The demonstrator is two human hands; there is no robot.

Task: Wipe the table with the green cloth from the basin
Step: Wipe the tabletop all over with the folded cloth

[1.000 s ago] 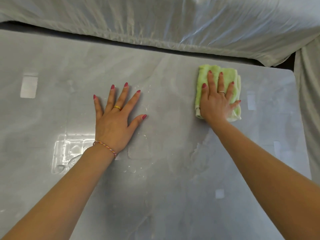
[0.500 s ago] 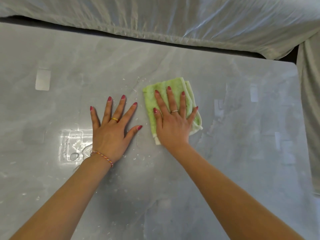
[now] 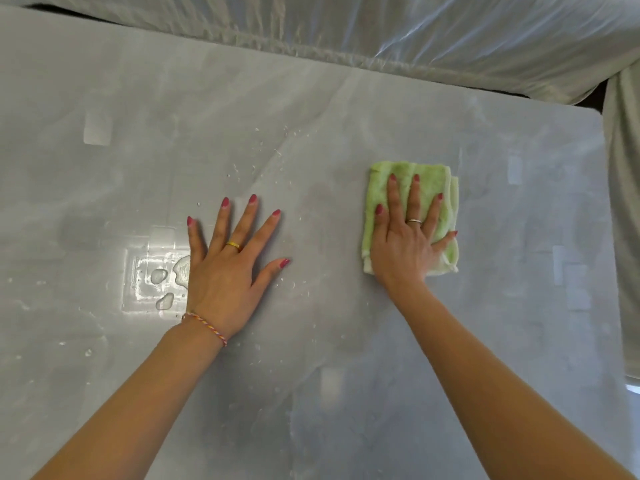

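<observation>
A folded green cloth (image 3: 420, 174) lies flat on the grey table (image 3: 346, 116), right of centre. My right hand (image 3: 407, 242) presses down on it with fingers spread, palm covering its lower half. My left hand (image 3: 225, 268) rests flat on the bare table to the left, fingers apart, holding nothing. Water drops and small puddles (image 3: 162, 275) sit beside the left hand. No basin is in view.
A shiny pale fabric cover (image 3: 415, 36) runs along the table's far edge, and more grey fabric (image 3: 623, 220) hangs at the right edge. Scattered droplets (image 3: 273, 154) dot the middle of the table.
My right hand slid the cloth left toward my left hand, then back to the right. The left hand stayed flat in place.
</observation>
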